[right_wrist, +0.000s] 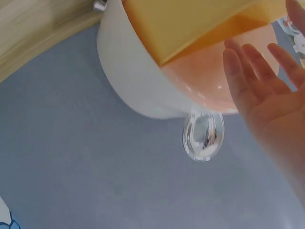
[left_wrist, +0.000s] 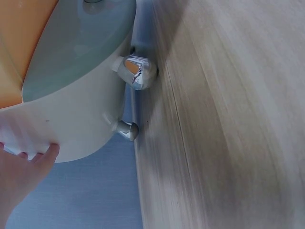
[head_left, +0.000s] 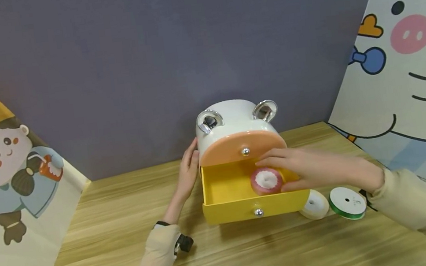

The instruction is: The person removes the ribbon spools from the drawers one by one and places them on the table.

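Observation:
A white rounded drawer box [head_left: 232,124] with silver ears stands against the back wall. Its yellow lower drawer [head_left: 228,211] is pulled out. Inside, toward the right, lies a pink roll [head_left: 256,181] with a white centre, like a ribbon spool. My right hand [head_left: 300,164] reaches over the drawer's right side, thumb close to the roll; the right wrist view has its fingers [right_wrist: 259,64] spread, holding nothing. On the box's left side, my left hand [head_left: 188,169] rests its fingertips; in the left wrist view they touch the white wall [left_wrist: 76,124].
The orange upper drawer [head_left: 223,148] is closed. To the right of the yellow drawer, a cream-coloured roll [head_left: 314,206] and a white spool of green ribbon [head_left: 347,203] lie on the wooden table [head_left: 127,214]. Printed cartoon panels stand at both sides.

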A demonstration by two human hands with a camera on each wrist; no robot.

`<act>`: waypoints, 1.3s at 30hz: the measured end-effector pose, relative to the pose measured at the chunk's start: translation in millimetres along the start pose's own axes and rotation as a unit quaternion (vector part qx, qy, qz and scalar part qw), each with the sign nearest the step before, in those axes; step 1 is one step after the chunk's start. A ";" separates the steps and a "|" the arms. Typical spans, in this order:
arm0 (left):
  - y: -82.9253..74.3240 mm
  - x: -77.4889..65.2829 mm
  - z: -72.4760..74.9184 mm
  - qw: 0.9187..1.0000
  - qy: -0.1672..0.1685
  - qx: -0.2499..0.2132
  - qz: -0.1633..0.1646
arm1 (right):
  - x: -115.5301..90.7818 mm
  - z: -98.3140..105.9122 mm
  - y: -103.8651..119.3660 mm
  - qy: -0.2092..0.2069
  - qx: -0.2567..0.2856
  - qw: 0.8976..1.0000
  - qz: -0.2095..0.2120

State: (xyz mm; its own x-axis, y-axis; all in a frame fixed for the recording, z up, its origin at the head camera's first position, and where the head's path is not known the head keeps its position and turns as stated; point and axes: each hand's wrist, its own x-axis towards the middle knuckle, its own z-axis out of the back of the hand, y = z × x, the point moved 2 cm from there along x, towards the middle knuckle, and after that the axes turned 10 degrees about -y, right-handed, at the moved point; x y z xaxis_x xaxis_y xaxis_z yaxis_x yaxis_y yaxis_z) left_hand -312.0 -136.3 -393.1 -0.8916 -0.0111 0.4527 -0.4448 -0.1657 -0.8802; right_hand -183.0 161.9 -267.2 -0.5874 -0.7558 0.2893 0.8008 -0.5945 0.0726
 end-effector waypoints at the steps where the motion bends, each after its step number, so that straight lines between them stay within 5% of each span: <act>1: -1.0 0.1 0.1 1.000 0.002 0.002 0.002 | 1.9 -2.8 -0.6 -0.001 0.001 1.000 0.008; 18: 2.5 -1.5 -0.7 1.000 -0.008 0.004 -0.014 | 27.0 -41.1 -16.1 0.029 0.001 0.998 0.052; 26: 0.2 -1.2 -1.1 1.000 -0.008 0.000 -0.014 | 33.2 -54.8 -16.7 0.084 -0.032 0.995 0.041; 39: -1.6 -1.2 -1.7 1.000 -0.010 0.007 -0.021 | 35.3 -59.5 -20.0 0.112 -0.019 0.993 0.018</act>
State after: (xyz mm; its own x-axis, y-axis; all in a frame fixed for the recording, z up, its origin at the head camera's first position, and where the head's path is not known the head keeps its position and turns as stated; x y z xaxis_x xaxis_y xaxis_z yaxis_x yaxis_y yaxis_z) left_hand -310.4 -134.3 -392.5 -0.8704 -0.0242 0.4918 -0.4800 -0.1809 -0.8584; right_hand -226.8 130.8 -315.1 -0.5736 -0.8161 0.0703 0.8189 -0.5732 0.0285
